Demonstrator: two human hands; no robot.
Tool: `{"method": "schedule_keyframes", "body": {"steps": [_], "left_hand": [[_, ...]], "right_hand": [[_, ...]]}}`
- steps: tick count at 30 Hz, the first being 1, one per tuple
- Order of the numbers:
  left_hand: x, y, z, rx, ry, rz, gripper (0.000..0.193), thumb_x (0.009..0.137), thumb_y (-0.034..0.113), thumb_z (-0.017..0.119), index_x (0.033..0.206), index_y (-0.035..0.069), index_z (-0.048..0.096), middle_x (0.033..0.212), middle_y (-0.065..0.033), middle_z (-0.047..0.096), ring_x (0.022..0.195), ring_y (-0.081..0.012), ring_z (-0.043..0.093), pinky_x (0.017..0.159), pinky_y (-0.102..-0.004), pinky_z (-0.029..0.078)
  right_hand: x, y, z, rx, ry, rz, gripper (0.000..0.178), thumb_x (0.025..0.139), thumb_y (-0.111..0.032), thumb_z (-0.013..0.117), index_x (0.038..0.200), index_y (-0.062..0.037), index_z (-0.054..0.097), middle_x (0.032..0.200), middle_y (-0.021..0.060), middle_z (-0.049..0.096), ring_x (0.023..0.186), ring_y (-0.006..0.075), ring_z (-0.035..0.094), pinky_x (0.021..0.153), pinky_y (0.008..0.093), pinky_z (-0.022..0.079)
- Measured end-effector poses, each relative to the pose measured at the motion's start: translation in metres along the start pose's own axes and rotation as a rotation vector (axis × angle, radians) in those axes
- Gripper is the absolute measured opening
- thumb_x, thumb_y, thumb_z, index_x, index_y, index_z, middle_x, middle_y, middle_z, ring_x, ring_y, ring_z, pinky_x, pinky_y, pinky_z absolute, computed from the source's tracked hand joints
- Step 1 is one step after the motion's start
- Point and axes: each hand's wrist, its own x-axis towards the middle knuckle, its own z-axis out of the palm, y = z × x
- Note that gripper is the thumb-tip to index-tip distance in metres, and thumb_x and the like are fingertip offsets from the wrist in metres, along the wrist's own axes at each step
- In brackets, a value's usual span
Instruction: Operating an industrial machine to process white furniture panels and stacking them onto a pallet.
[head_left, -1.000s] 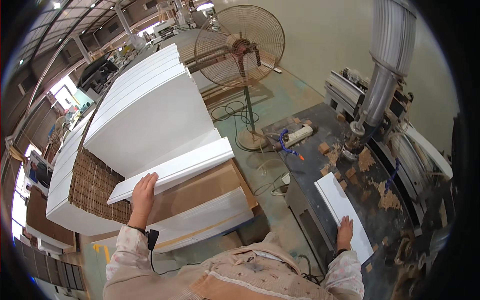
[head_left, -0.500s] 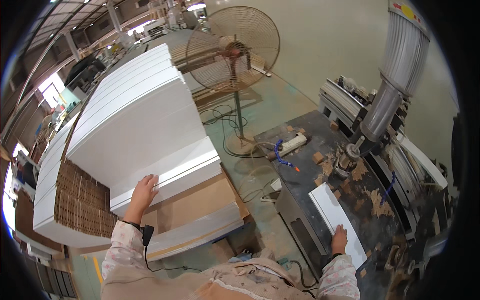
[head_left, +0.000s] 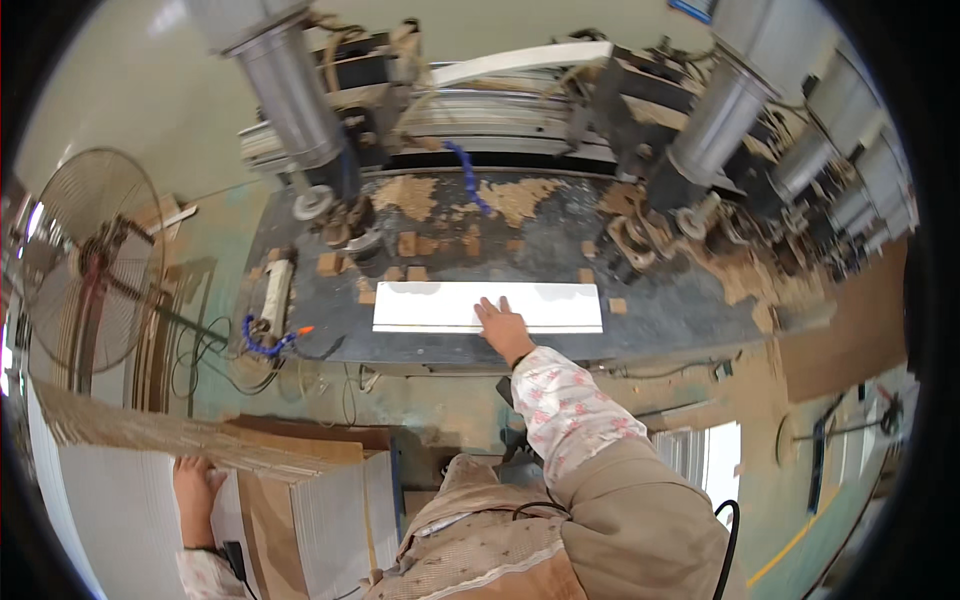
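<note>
On the dark worktable a long white board lies flat, its long side running left to right. My right hand rests on the board's near middle, fingers stretched out and apart, pressing on its top. At the lower left, my left hand lies on a white panel in a stack, its fingers towards the stack's brown edges and slightly bent, the thumb apart. The undersides of those fingers are hidden.
Metal machine heads stand over the worktable, with wood blocks and sawdust about. A blue coiled hose sits at its left end. A caged fan stands left; more stacked boards are near me.
My view has swung right, bringing the worktable to the middle. The white board now lies lengthwise before me, my right hand still on it. My left hand stays at the stack.
</note>
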Motion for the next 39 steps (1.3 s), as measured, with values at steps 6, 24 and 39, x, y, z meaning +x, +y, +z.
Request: {"method": "schedule_keyframes", "body": {"steps": [6,24,39], "left_hand": [[-0.008,-0.007,0.001,-0.082,-0.059,-0.106,0.042,0.061,0.013,0.081,0.098,0.004,0.064,0.093,-0.0104,0.066,0.095,-0.0321,0.058,0.103,-0.0484,0.036],[0.190,0.368,0.122,-0.625,-0.040,0.705,0.051,0.072,0.015,0.076,0.118,0.004,0.058,0.117,-0.0140,0.060,0.107,-0.0361,0.056,0.093,-0.0468,0.044],[0.214,0.472,0.200,-0.205,-0.017,0.541,0.072,0.074,0.030,0.075,0.134,0.006,0.044,0.146,-0.0154,0.035,0.140,-0.0344,0.027,0.112,-0.0584,0.021]], "right_hand": [[-0.016,0.021,-0.011,-0.049,-0.006,0.008,0.063,0.076,-0.028,0.074,0.132,-0.0125,0.050,0.136,0.0006,0.046,0.126,0.0386,0.044,0.077,0.0432,0.057],[-0.463,0.179,-0.140,-0.058,0.248,0.878,0.109,0.054,-0.033,0.088,0.145,-0.0094,0.034,0.145,0.0257,0.033,0.133,0.0465,0.030,0.107,0.0544,0.028],[-0.547,0.112,-0.179,0.081,0.013,0.677,0.083,0.064,0.008,0.058,0.143,-0.0042,0.037,0.142,0.0257,0.041,0.134,0.0420,0.035,0.108,0.0479,0.036]]}}
